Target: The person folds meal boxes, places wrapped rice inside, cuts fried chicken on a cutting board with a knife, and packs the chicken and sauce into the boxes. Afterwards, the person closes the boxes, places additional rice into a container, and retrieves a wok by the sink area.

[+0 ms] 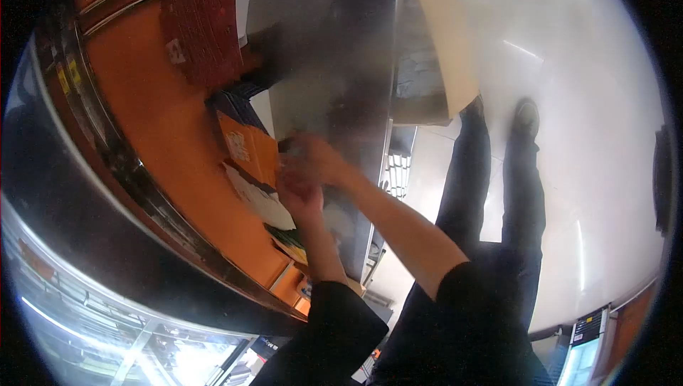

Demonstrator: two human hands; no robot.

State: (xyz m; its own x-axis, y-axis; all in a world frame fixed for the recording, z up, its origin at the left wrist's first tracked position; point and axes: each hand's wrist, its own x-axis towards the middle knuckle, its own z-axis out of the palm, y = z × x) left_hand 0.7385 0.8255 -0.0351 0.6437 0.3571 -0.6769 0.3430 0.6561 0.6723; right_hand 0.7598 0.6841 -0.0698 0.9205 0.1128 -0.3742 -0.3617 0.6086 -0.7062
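Observation:
My left hand (302, 190) is raised beside an orange and dark blue box (249, 147) on the counter. Its fingers look curled, and what they hold is too blurred to name. Just above and touching or overlapping it is my right hand (320, 158), its fingers smeared by motion. A greyish blur shows between the two hands. Under the hands lies a dark metal countertop (348, 80). White paper or wrapping (263, 197) sits next to the orange box, close to my left hand.
A stack of dark red folded cartons (203, 27) stands farther along the counter against an orange panel (135, 87). An open cardboard box (445, 51) with grey plastic inside is beside the counter edge. My legs stand on the pale floor (583, 87). A glass display case (128, 329) is at lower left.

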